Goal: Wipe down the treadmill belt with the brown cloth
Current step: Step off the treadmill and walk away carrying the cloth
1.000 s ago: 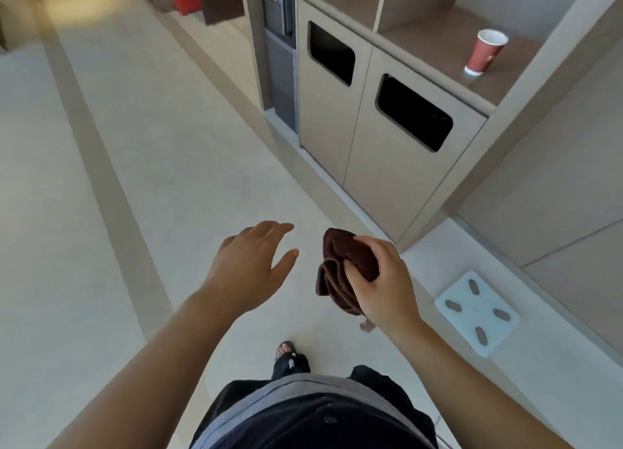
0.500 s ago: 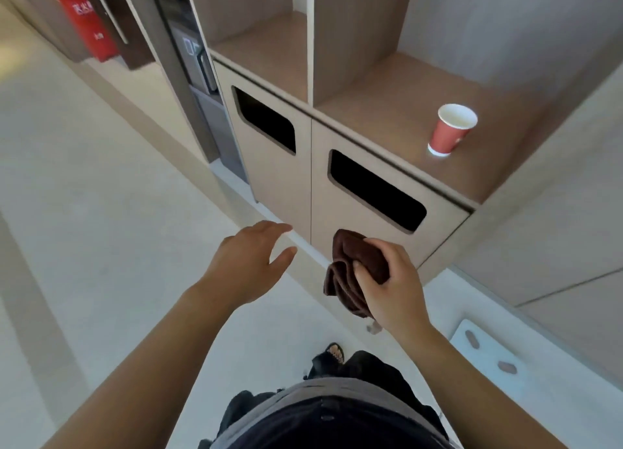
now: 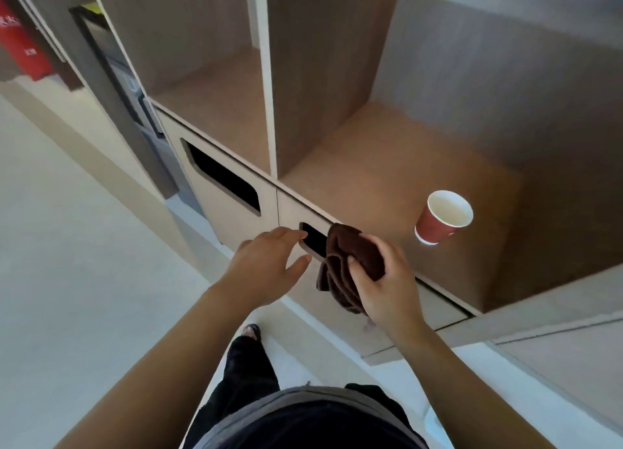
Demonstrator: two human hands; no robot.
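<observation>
Head view, looking down at both hands in front of a built-in cabinet (image 3: 371,178). The brown cloth (image 3: 340,270) is off every surface, carried in the air by the right hand (image 3: 387,280), whose thumb and curled fingers clasp its upper, bunched part. The rest hangs below the hand in soft folds, so its long axis runs roughly up and down. The cloth lies before the front edge of the cabinet's right-hand shelf and partly covers the right-hand waste slot (image 3: 313,241) in the door beneath.

The left hand (image 3: 266,266) holds nothing. Its fingers are extended and relaxed, the thumb spread, just beside the cloth but apart from it, with the fingertips reaching toward the near end of that slot. Whether they touch the door cannot be told.

The treadmill belt is not in view, so its direction from the hands cannot be given; judged from this, no wiping has begun and the cloth must first be carried to the machine. The right hand, already holding the cloth, is the one placed to wipe.

The cloth is dark brown, thick and towel-like, crumpled rather than folded flat; it would probably need spreading to give a broad wiping face.

Also shown: a red paper cup (image 3: 441,219) upright near the front edge of the right-hand shelf, a second waste slot (image 3: 222,178) to the left, and the pale floor (image 3: 67,246).
</observation>
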